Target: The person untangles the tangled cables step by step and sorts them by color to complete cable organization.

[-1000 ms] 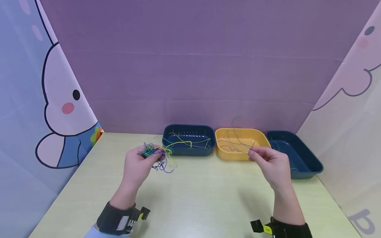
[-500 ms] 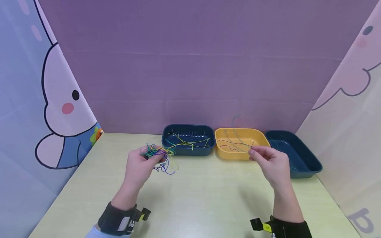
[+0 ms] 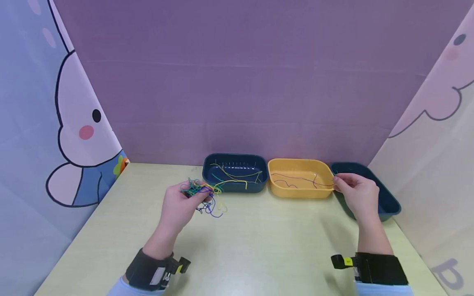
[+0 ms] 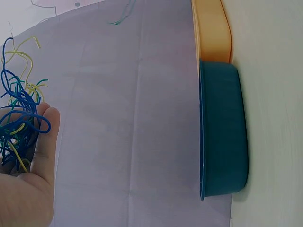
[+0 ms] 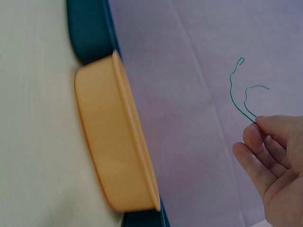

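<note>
A tangle of thin blue, green and yellow wires point(image 3: 203, 193) is in my left hand point(image 3: 177, 207), in front of the left dark blue bin. In the left wrist view, the wire tangle point(image 4: 21, 113) spills above the fingers. My right hand point(image 3: 359, 197) pinches a green wire point(image 5: 232, 92) between thumb and fingertip, by the right end of the yellow bin and partly over the right bin. Two ends of that wire stick up from the pinch in the right wrist view. In the head view it is hard to make out.
Against the purple backdrop stand a dark blue bin point(image 3: 235, 188) with yellow wires point(image 3: 237, 176), a yellow bin point(image 3: 300, 193) with blue wires point(image 3: 292, 177), and another dark blue bin point(image 3: 389, 205), partly hidden by my right hand. All rest on a pale table point(image 3: 259, 242).
My right hand has moved right with the green wire, from in front of the yellow bin to the right bin. My left hand has shifted slightly right, still holding the tangle.
</note>
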The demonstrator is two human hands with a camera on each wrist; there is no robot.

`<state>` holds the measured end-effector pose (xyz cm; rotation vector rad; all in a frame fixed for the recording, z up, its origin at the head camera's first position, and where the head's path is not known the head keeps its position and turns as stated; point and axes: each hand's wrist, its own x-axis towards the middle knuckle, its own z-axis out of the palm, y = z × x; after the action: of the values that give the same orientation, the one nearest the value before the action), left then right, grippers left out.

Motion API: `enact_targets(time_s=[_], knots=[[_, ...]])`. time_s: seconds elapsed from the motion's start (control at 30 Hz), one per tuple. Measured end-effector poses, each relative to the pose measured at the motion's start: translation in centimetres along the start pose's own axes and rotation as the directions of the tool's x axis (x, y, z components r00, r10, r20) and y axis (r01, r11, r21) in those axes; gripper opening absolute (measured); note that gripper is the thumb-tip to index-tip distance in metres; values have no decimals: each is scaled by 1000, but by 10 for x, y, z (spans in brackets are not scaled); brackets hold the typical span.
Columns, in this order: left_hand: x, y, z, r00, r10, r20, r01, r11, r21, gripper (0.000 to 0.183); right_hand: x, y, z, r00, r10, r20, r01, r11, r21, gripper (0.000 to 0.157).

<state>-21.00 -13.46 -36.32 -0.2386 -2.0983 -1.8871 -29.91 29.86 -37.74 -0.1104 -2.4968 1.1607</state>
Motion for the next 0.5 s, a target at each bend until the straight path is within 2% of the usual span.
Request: enact_targets(time_s=[0.17, 0.33, 0.5], knots=[[-1, 1, 1, 1000, -13, 16, 13, 1000, 28, 16, 17, 28, -18, 993, 118, 19, -117, 992, -51, 47], [-1, 0, 1, 1000, -21, 17, 21, 999, 30, 16, 29, 53, -32, 972, 226, 57, -221, 972, -76, 53], [-1, -1, 2, 1000, -17, 19, 16, 1000, 15, 16, 36, 73, -42, 960, 268, 85, -262, 962, -81, 53]])
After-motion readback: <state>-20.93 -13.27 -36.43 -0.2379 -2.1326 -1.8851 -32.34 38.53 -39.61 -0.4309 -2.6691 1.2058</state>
